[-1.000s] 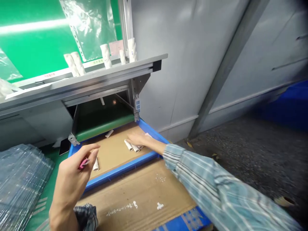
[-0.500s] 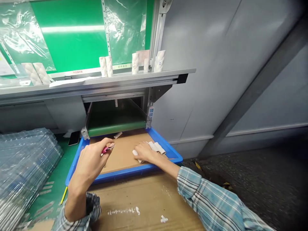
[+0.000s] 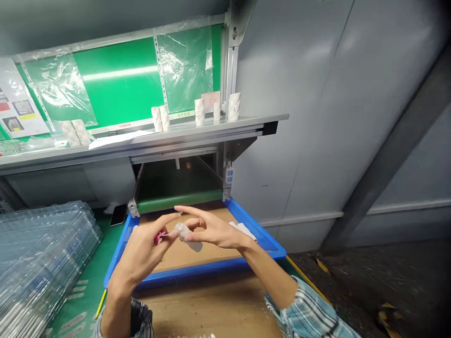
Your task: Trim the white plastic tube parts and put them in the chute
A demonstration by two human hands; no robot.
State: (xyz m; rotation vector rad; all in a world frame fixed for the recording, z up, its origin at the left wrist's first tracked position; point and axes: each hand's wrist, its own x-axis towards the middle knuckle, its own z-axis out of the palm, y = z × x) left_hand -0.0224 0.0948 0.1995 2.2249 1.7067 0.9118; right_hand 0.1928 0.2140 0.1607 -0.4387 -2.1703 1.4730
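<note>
- Working field: a blue plastic tray (image 3: pixel 211 268) lined with a cardboard sheet (image 3: pixel 197 256). The hands work above the left half of the tray, and open liner remains between them and the tray's right wall.
- Rear limit: a green belt edge (image 3: pixel 179 201) runs along the back of the tray, beneath an aluminium shelf rail (image 3: pixel 176 142).
- Right limit: a grey metal wall panel (image 3: pixel 299 117) stands behind the tray's right corner, with a dark floor (image 3: pixel 387 281) beyond it.
- Left hand (image 3: pixel 144 256): closed around a small pink-handled tool (image 3: pixel 160 237), above the tray's left side.
- Right hand (image 3: pixel 214 230): partly closed in a pinch around a short white tube (image 3: pixel 183 231), with the other fingers spread.
- Task item location: the white tube is between the hands, above the liner and touching the right hand's fingertips. The tool's pink end is just beside it.
- Nearby in the tray: two white tubes (image 3: pixel 243 231) lie side by side near the right wall.
- Surroundings: a stack of transparent plastic sheets (image 3: pixel 45 249) and a black phone (image 3: pixel 118 214) rest on a green mat (image 3: pixel 84 277) left of the tray. White rolls (image 3: pixel 199 111) stand on the shelf.
- Visibility: the left hand hides most of the tool, so its type cannot be determined. Both forearms run out of frame at the bottom edge.
</note>
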